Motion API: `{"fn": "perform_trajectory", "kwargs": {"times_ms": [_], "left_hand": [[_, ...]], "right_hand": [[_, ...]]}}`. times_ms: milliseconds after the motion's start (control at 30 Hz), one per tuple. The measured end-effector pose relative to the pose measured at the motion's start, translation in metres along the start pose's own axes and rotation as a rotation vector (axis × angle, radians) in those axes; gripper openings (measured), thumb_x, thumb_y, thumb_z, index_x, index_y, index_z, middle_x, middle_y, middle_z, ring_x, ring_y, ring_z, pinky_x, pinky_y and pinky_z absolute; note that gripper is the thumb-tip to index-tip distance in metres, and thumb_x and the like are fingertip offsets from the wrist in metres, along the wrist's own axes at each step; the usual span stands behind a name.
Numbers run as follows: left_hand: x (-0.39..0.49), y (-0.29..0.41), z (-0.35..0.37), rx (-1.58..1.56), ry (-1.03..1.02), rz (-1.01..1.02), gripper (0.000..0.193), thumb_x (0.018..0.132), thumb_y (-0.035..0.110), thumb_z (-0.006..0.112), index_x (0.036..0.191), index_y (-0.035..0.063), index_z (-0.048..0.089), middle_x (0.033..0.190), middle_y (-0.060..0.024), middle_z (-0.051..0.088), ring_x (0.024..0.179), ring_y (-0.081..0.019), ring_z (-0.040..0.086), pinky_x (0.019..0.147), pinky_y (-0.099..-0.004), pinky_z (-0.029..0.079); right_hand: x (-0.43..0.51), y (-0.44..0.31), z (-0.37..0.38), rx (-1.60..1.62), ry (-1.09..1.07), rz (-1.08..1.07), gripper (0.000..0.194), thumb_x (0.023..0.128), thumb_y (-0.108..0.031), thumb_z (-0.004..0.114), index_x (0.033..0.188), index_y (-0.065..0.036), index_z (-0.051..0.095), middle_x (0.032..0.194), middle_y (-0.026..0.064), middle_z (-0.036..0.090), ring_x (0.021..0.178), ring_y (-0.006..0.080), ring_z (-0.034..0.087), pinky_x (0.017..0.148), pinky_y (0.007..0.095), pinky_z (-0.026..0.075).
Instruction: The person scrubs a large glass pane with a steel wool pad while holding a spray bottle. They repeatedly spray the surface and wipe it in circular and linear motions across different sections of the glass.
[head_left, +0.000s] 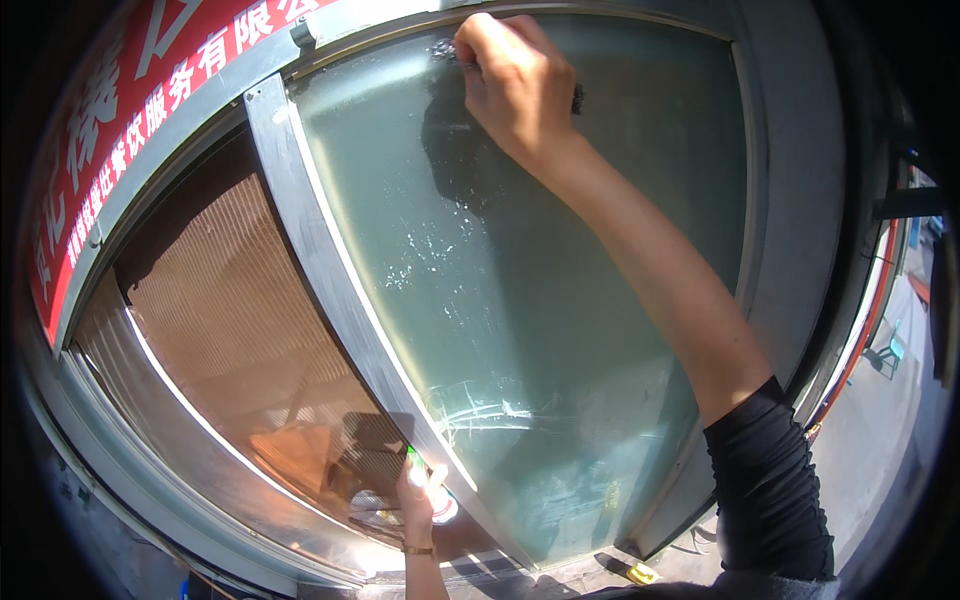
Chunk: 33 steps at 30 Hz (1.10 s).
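My right hand (517, 82) is raised to the upper edge of a glass pane (600, 315). Its fingers are closed on a dark scrubbing pad (444, 49), maybe steel wool, pressed against or very near the glass. Only the pad's edges show past the hand. White specks and foamy smears mark the pane's middle and lower part. Low down, by the metal window stile (352, 300), my left hand (417, 484) grips a small white bottle or can (445, 508) with green and red parts. Glare and fingers hide much of this container.
A second, brownish pane (225, 315) with a ribbed look is to the left. Above it runs a red sign (135, 120) with white writing. A yellow object (642, 574) lies on the ground near the frame's foot. Far right stands a turquoise chair (892, 349).
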<state>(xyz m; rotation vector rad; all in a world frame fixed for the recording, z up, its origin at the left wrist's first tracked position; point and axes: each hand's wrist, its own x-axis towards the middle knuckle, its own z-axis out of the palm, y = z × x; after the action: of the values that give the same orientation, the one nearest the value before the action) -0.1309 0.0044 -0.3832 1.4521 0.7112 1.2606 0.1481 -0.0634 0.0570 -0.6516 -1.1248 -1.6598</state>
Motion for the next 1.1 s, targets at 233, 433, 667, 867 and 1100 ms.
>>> {"fn": "perform_trajectory", "kwargs": {"times_ms": [233,433,667,867,1100], "left_hand": [[0.004,-0.008,-0.006,0.029,-0.047,0.078,0.030,0.083,0.001,0.077,0.108,0.0033,0.061,0.091,0.0026,0.059,0.080,-0.0067,0.054,0.068,-0.0233,0.045],[0.005,-0.016,-0.007,-0.096,-0.032,-0.080,0.056,0.084,-0.009,0.069,0.136,-0.0002,0.051,0.122,-0.0029,0.060,0.112,-0.0143,0.056,0.096,-0.0282,0.045],[0.005,-0.016,-0.009,-0.191,-0.094,-0.031,0.059,0.083,-0.009,0.070,0.138,-0.0001,0.050,0.125,-0.0045,0.059,0.114,-0.0151,0.055,0.098,-0.0294,0.046],[0.002,-0.026,-0.015,-0.172,-0.084,0.048,0.053,0.081,-0.003,0.078,0.129,-0.0006,0.055,0.114,-0.0042,0.059,0.104,-0.0143,0.056,0.091,-0.0295,0.049],[0.022,-0.033,0.020,0.215,-0.017,0.286,0.052,0.088,0.003,0.069,0.135,-0.0025,0.050,0.114,-0.0072,0.059,0.101,-0.0180,0.055,0.091,-0.0317,0.045]], "right_hand": [[0.010,-0.017,0.012,0.055,-0.059,-0.033,0.013,0.074,-0.005,0.066,0.083,-0.011,0.059,0.073,0.0018,0.063,0.076,0.0230,0.065,0.061,0.0389,0.050],[0.010,-0.020,0.022,0.079,0.115,-0.050,0.002,0.082,-0.004,0.059,0.083,-0.006,0.058,0.076,0.0173,0.059,0.077,0.0376,0.061,0.068,0.0478,0.049],[0.001,0.009,0.021,0.023,-0.085,-0.073,0.005,0.086,-0.011,0.059,0.082,-0.009,0.062,0.073,0.0167,0.059,0.068,0.0337,0.061,0.065,0.0453,0.050],[-0.029,0.156,-0.117,-0.295,-0.206,0.285,0.013,0.083,-0.015,0.074,0.088,-0.010,0.062,0.081,0.0062,0.069,0.074,0.0242,0.068,0.066,0.0366,0.051],[-0.098,0.158,-0.191,-0.138,-0.294,0.314,0.025,0.087,-0.009,0.070,0.109,-0.005,0.061,0.108,0.0190,0.064,0.108,0.0357,0.059,0.086,0.0453,0.050]]}}
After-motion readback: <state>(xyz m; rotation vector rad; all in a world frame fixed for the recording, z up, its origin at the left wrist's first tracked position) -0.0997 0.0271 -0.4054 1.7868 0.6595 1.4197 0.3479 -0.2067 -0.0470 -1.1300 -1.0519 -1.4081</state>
